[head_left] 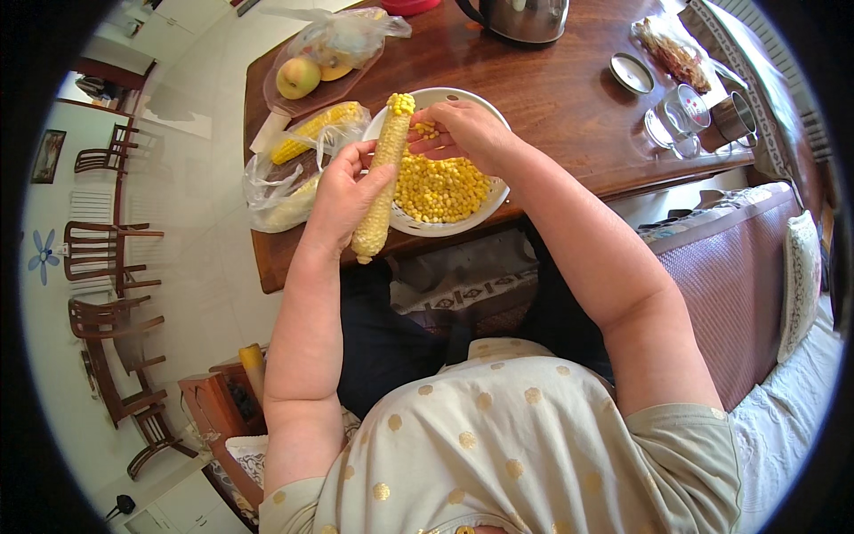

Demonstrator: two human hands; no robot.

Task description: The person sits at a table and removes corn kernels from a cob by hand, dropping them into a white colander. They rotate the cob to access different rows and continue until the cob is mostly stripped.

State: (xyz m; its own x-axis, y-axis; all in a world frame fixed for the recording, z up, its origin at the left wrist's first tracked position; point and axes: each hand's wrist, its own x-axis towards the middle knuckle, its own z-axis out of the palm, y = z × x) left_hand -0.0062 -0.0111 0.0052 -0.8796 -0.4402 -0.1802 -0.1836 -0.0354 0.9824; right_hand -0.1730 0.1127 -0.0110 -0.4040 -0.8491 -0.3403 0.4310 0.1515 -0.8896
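Observation:
My left hand (350, 187) grips a corn cob (382, 180) around its middle, tilted over the left rim of a white colander (490, 212). The cob is mostly stripped, with yellow kernels left only at its top end. Close by the cob's upper part, my right hand (460, 130) has curled fingers with several loose kernels (424, 128) in them. Below it, a heap of loose corn kernels (440, 190) fills much of the colander. To the left, an unstripped corn cob (320, 130) lies in a clear plastic bag (273, 190), with another pale cob partly hidden beneath the plastic.
A tray (365, 61) with an apple (298, 78) and a plastic bag stands at the back left of the wooden table (567, 100). A metal kettle (524, 17) is behind. On the right are a lid (631, 73), a glass mug (677, 117), a metal cup (730, 120) and bagged food (672, 52).

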